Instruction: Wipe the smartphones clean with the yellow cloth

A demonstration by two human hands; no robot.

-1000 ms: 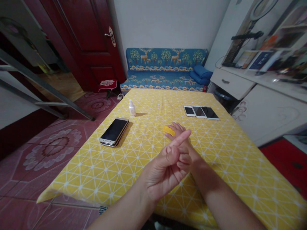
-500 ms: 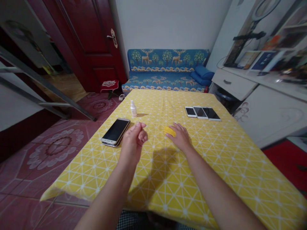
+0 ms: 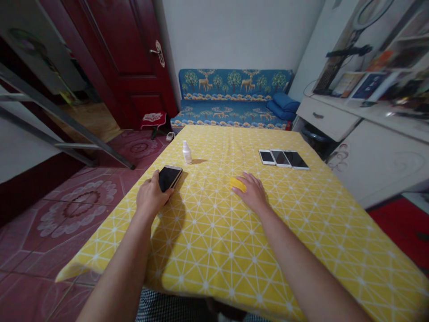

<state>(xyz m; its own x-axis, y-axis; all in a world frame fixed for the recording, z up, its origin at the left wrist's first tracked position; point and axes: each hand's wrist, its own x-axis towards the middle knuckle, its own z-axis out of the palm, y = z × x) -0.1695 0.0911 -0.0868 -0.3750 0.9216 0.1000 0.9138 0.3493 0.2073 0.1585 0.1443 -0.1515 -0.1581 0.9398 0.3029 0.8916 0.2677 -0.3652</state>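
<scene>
Left hand point(image 3: 152, 194) has gone from hanging just beside the phone stack point(image 3: 170, 175) half a second ago to right over its near end, while the right hand point(image 3: 253, 192) looks parked where it was.

So what I've got on the feed: the stack lies flat on the left part of the desk point(image 3: 231, 232), dark screen up, slightly angled. I've got the left fingers spread across it, thumb along the right side and the others around the left. Makes sense to me, since the side edges are about the only thing to hold on something that flat. Grasping it, I'd say, but how tight I can't tell.

Over near the middle, the right fingers are curled around a small yellow item point(image 3: 237, 184), thumb on the near side. Holding it down low like that probably keeps it steady against the cloth. Can't make out what it is, yellow on yellow doesn't help.

Pose-wise, both forearms reach in from the bottom corners, palms down, pretty well apart.

Further out, a white bottle point(image 3: 187, 154) stands upright beyond the stack, and three phones point(image 3: 281, 158) lie side by side at the far right, I guess so every screen shows. Behind the desk there's a blue couch point(image 3: 231, 107).
</scene>
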